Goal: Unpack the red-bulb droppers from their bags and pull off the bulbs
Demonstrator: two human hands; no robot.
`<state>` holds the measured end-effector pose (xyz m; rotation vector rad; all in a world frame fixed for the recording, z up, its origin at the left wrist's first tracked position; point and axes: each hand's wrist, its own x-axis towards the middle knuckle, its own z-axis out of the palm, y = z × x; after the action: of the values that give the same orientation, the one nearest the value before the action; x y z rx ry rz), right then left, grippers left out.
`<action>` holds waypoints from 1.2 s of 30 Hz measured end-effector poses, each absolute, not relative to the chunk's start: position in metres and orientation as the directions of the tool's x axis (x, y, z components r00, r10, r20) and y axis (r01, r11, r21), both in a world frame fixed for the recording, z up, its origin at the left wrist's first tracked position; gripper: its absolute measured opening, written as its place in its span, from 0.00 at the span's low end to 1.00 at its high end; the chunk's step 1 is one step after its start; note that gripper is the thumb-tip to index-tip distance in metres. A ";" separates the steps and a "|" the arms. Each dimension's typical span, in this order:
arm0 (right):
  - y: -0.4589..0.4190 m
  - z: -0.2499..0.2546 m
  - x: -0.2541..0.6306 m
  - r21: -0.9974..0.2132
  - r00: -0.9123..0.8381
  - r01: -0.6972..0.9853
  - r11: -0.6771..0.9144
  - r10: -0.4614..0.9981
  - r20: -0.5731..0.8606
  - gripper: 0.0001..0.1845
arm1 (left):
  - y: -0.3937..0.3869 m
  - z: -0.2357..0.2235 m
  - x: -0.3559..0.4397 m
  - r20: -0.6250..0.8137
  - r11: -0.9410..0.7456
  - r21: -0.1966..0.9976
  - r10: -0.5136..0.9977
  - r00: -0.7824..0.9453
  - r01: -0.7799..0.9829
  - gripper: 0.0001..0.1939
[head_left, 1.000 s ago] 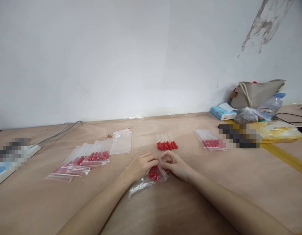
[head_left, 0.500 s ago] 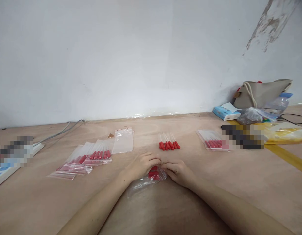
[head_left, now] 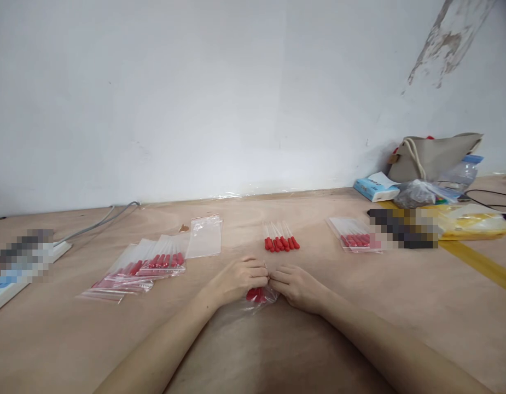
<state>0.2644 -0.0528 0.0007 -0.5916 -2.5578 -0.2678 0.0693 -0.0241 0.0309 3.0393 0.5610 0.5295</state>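
My left hand (head_left: pixel 243 280) and my right hand (head_left: pixel 296 287) meet at the front middle of the table, fingertips pinched on the edge of a clear plastic bag (head_left: pixel 271 297). Red rubber bulbs (head_left: pixel 255 295) show in the bag, below the left fingers; the rest of its contents is hidden by that hand. Just beyond the hands lies a row of glass droppers (head_left: pixel 281 241) with red bulbs towards me. To the left, an unfilled zip bag (head_left: pixel 204 235) rests beside a fanned stack of filled dropper bags (head_left: pixel 154 260).
More bagged droppers (head_left: pixel 353 234) lie at the right, by a pixelated dark object (head_left: pixel 402 227). A blue tissue pack (head_left: pixel 376 187), a grey bag (head_left: pixel 435 158) and yellow packaging (head_left: pixel 474 221) sit at the far right. A power strip (head_left: pixel 27 279) with a cable (head_left: pixel 99 223) is at the left.
My right fingers have closed in nearer to the left hand at the bag's edge. Less of the clear bag now shows below the left hand. The view has shifted slightly.
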 end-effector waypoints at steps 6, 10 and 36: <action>-0.055 0.011 0.271 -0.059 -0.790 0.431 0.900 0.408 0.458 0.08 | -0.022 0.052 0.061 0.239 -0.951 -0.115 0.254 0.937 0.287 0.09; -0.060 0.017 0.272 -0.394 -0.708 0.448 0.803 0.588 0.392 0.04 | -0.023 0.062 0.058 0.239 -0.926 -0.177 0.287 0.927 0.333 0.09; -0.052 0.005 0.247 -0.717 -0.410 0.509 0.477 0.866 0.286 0.12 | -0.050 0.013 0.032 0.234 -0.678 0.396 0.727 0.646 0.620 0.25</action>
<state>0.2470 -0.0524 0.0048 -1.1331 -2.0789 0.7130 0.0317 -0.0504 0.0129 2.5869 1.0849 0.5476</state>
